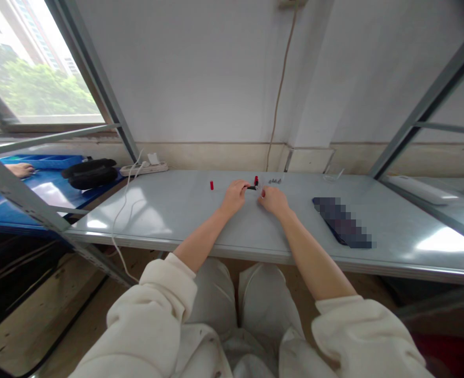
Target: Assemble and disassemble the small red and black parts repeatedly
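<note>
My left hand point(235, 195) is closed, its fingertips pinching a small black rod-like piece point(251, 188) that points to the right. Close by, my right hand point(273, 200) is curled with its fingers together, and a bit of a small red piece point(263, 193) shows at the fingertips. Just beyond the hands stands a red and black piece point(256, 180). A short red cylinder point(211, 185) stands upright to the left of my left hand. Several tiny grey metal parts point(275, 181) lie behind my right hand. The exact kind of these small parts is too small to make out.
On the grey tabletop point(185, 220), a dark, pixelated flat object point(340, 221) lies to the right. A power strip point(145, 168) with white cables sits at the back left. Metal frame posts flank the table. Another person's hand point(20, 169) rests over the blue table at left, near a black case point(90, 173).
</note>
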Demonstrator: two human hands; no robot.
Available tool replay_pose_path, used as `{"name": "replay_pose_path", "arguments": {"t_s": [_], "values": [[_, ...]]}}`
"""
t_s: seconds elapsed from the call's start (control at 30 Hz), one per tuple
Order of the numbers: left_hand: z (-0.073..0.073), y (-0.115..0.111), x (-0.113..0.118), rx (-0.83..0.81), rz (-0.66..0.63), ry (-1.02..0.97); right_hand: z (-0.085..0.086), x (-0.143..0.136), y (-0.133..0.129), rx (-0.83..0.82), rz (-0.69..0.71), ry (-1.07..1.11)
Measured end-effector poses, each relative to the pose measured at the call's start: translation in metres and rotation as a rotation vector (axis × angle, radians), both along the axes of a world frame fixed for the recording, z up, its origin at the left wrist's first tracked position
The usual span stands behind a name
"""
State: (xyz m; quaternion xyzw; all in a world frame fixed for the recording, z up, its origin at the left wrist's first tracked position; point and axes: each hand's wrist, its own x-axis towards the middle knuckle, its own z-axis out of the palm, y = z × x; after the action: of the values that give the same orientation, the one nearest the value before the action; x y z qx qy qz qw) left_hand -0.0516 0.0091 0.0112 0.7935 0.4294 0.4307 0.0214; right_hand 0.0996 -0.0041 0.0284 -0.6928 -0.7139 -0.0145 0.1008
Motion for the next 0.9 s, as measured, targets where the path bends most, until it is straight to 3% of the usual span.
{"name": "replay_pose_path", "arguments": {"t_s": [0.63, 0.8, 0.9], "values": [[0.004, -0.007, 0.0, 0.056, 0.033, -0.098, -0.001, -0.004, -0.002, 0.06, 0.11, 0.001], [-0.001, -0.004, 0.002, 0.11, -0.047, -0.159, 0.001, -0.006, -0.005, 0.071, 0.128, 0.006], [-0.006, 0.0, 0.004, 0.099, -0.164, -0.107, -0.001, -0.007, -0.005, 0.105, 0.146, 0.037]]}}
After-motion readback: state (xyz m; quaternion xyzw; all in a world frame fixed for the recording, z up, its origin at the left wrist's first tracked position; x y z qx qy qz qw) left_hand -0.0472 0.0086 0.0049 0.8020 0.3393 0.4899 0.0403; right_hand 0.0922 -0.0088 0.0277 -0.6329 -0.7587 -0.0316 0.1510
